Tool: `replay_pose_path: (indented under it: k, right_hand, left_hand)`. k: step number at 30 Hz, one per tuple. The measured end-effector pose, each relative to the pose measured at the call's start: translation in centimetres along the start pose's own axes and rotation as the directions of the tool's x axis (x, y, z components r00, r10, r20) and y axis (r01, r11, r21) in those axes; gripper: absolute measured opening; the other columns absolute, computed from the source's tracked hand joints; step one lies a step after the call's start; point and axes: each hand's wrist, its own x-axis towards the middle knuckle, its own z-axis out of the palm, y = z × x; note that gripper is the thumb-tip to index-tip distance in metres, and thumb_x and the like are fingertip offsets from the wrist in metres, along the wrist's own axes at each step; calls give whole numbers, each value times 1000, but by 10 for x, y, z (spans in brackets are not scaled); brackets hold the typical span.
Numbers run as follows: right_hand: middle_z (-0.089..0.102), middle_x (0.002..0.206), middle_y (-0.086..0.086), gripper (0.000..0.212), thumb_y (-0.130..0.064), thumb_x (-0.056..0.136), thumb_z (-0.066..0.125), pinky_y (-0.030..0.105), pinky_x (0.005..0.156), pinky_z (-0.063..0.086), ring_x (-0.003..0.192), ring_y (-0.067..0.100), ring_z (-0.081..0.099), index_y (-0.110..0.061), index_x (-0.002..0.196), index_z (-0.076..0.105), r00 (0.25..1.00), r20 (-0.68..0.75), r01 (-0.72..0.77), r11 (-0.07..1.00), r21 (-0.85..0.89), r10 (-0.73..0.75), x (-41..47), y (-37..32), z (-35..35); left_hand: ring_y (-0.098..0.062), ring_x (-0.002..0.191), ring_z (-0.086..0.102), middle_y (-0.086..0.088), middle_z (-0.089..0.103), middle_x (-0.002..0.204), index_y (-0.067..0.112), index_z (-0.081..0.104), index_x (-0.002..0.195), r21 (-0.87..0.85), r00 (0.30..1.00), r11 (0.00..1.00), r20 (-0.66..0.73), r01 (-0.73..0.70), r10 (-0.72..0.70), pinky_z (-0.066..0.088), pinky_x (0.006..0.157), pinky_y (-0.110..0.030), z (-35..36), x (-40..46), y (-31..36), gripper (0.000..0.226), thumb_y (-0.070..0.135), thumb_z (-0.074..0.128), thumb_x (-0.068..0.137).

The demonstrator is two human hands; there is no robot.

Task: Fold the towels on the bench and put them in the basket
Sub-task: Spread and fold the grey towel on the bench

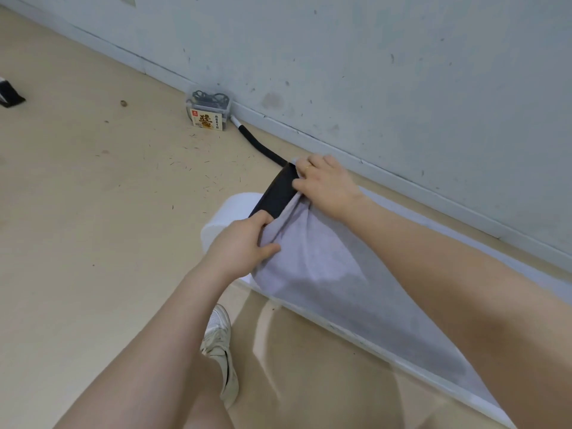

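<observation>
Both hands grip one end of a pale grey towel (312, 261) spread along the long white counter (402, 371). The left hand (244, 243) pinches a bunched corner; the right hand (325, 184) fingers curl over its black band (278, 193).

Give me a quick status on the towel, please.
Both hands, left and right, grip the towel at its black-banded end. Towel on bench, unfolded. Basket not in view.

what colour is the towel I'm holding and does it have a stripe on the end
The towel is light grey, with a broad black band along the end between your hands, clearest in the head view.
</observation>
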Motion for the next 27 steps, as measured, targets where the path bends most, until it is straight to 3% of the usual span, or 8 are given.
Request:
replay_pose_path:
  k: [3, 6, 10, 12, 14, 18, 22, 27]
  right_hand:
    - [58, 110, 12, 33, -14, 81, 38, 33, 77, 29, 98, 29, 56, -13, 87, 71, 981, 35, -194, 977, 92, 191, -25, 15, 11]
    - [60, 111, 17, 28, -14, 95, 40, 30, 66, 30, 100, 32, 56, -8, 108, 64, 865, 201, -500, 774, 388, 459, -49, 32, 21]
    - [69, 111, 12, 33, 1, 87, 42, 30, 81, 45, 102, 28, 62, -9, 104, 69, 723, 250, -509, 252, 823, 644, -92, 53, 28]
    - [67, 105, 13, 30, 1, 88, 41, 30, 76, 50, 91, 26, 62, -10, 92, 69, 609, 421, -411, -186, 892, 673, -117, 61, 18]
    - [66, 90, 10, 21, -6, 91, 47, 27, 66, 51, 77, 22, 60, -12, 82, 65, 552, 522, -262, -459, 849, 650, -144, 71, 12]
    - [59, 83, 9, 11, -3, 90, 54, 27, 68, 48, 73, 16, 54, -4, 93, 65, 483, 546, -210, -515, 831, 684, -207, 94, 15]
    - [56, 114, 6, 53, 13, 87, 39, 21, 69, 47, 91, 18, 56, -9, 134, 48, 414, 649, -281, -588, 758, 639, -274, 119, 28]
    - [52, 130, 6, 60, 14, 86, 31, 23, 73, 49, 99, 17, 55, -15, 138, 44, 287, 692, -189, -669, 719, 663, -350, 135, 42]
  left_hand:
    - [-22, 77, 54, -1, 60, 82, 18, 51, 98, 112, 999, 993, -14, -30, 32, 43, 62, -33, 3, -1, 7, 18, 29, 59, 86]
    - [-21, 71, 52, 1, 58, 73, 18, 51, 90, 22, 996, 997, -36, -80, 81, 42, 60, -33, 6, -7, 21, 14, 27, 59, 85]
    - [-17, 66, 54, -3, 61, 73, 19, 53, 92, -30, 955, 954, -6, -298, 298, 42, 62, -32, 22, -17, 61, 15, 31, 60, 86]
    - [-10, 57, 46, -2, 56, 65, 19, 54, 94, -18, 923, 924, 41, -382, 382, 34, 55, -24, 39, -21, 86, 17, 35, 58, 88]
    - [-7, 57, 46, 3, 57, 67, 17, 58, 92, -34, 886, 893, 111, -450, 451, 32, 54, -20, 60, -26, 113, 17, 33, 55, 91]
    - [-7, 61, 46, 6, 61, 80, 12, 62, 93, -104, 804, 838, 239, -536, 544, 35, 60, -11, 107, -40, 167, 16, 25, 52, 93]
    - [-16, 63, 42, 4, 53, 72, 13, 59, 98, -79, 712, 761, 300, -644, 634, 38, 63, -31, 154, -56, 212, 19, 28, 50, 92]
    - [-13, 66, 39, 4, 53, 77, 13, 57, 100, -113, 647, 735, 400, -668, 650, 30, 62, -27, 202, -75, 257, 15, 24, 48, 95]
